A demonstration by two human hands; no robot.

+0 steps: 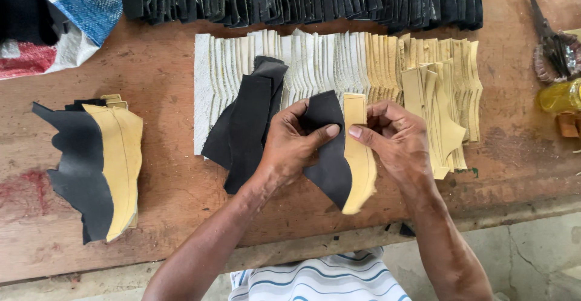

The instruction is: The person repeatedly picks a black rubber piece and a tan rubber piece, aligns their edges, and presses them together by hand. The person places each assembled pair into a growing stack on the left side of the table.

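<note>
We're pinching the black piece (pixel 330 150) in our left hand (pixel 290 147) over the desk (pixel 169 174), while our right hand (pixel 393 140) is closing on the tan piece (pixel 358 162); best we're keeping edges flush, thumbs pressing evenly.

Left hand (pixel 290 143), right hand (pixel 393 140) pinch black-and-tan cut piece (pixel 342 162)

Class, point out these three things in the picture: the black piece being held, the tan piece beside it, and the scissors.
Black piece (pixel 330 156), head view: its lower half.
Tan piece (pixel 361 174), head view: its middle.
Scissors (pixel 548 38), head view: the dark blades.
</note>
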